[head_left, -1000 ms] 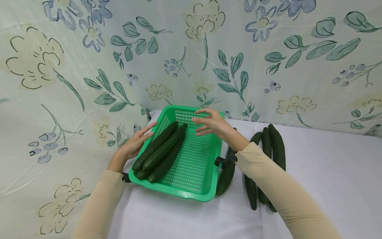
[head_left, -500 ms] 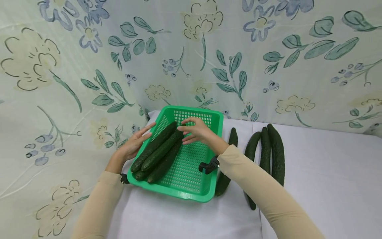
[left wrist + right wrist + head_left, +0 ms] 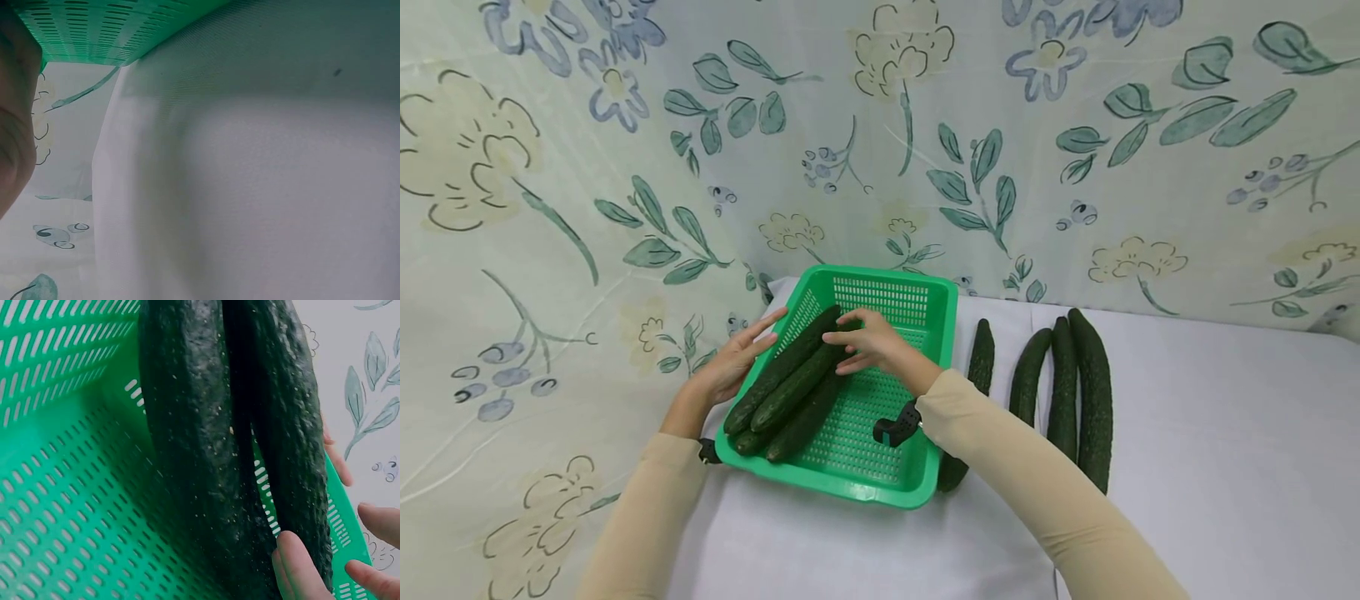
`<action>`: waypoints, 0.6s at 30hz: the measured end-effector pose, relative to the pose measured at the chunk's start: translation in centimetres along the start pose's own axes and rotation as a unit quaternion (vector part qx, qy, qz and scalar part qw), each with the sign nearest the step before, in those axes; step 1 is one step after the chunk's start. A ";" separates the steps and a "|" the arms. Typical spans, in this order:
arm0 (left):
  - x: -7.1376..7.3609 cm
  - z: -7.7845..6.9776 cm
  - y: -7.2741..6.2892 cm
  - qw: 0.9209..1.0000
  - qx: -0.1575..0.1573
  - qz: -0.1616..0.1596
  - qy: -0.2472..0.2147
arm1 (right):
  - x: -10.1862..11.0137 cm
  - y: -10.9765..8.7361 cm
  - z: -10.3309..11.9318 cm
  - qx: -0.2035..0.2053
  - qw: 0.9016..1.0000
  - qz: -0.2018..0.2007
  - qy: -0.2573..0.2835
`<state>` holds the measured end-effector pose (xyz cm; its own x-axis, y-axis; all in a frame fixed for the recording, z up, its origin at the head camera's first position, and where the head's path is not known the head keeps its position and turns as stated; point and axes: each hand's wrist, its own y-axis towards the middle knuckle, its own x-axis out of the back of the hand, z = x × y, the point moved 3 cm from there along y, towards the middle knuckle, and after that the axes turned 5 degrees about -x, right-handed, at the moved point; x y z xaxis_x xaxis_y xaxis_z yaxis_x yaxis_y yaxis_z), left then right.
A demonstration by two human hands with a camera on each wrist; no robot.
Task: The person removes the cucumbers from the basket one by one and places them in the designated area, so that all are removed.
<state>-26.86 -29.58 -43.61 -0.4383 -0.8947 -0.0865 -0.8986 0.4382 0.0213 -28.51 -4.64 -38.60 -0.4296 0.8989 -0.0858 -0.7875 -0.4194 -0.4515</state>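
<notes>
A green perforated plastic basket (image 3: pixel 820 483) stands on the white-covered table, with several dark green cucumbers (image 3: pixel 793 387) lying lengthwise along its left side. My left hand (image 3: pixel 724 373) rests against the basket's left rim, its fingers extended. Over the far ends of those cucumbers is my right hand (image 3: pixel 874 343), its fingers spread. The right wrist view shows two cucumbers (image 3: pixel 194 431) close up, with one finger (image 3: pixel 297 569) at the gap between them and other fingertips (image 3: pixel 375 581) apart on the far side. In the left wrist view the basket's underside (image 3: pixel 94 31) appears at the top.
Right of the basket a single cucumber (image 3: pixel 981 358) lies beside its wall. Farther right is a group of three cucumbers (image 3: pixel 1093 392), partly hidden by the right sleeve (image 3: pixel 1037 508). A floral cloth (image 3: pixel 880 167) hangs behind the table.
My right hand has moved left and down across the basket to the cucumbers' far ends. My left hand stays at the rim. The cucumbers have not moved within the basket.
</notes>
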 end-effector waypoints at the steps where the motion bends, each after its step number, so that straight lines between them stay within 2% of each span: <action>1: 0.0 0.0 0.0 1.000 0.000 0.000 -0.001 | -0.2 0.0 0.0 -0.002 1.000 0.000 0.002; 8: 0.0 0.0 -0.2 1.000 0.005 -0.002 -0.005 | -0.9 0.6 -0.6 -0.013 1.000 -0.001 0.017; 18: -0.2 0.0 -0.1 1.000 0.007 -0.003 0.004 | -1.4 0.8 -1.2 -0.005 1.000 -0.002 0.019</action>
<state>-26.67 -29.49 -43.56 -0.4326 -0.8982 -0.0779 -0.9012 0.4334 0.0077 -28.04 -6.08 -39.89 -0.4082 0.9053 -0.1180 -0.7853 -0.4140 -0.4604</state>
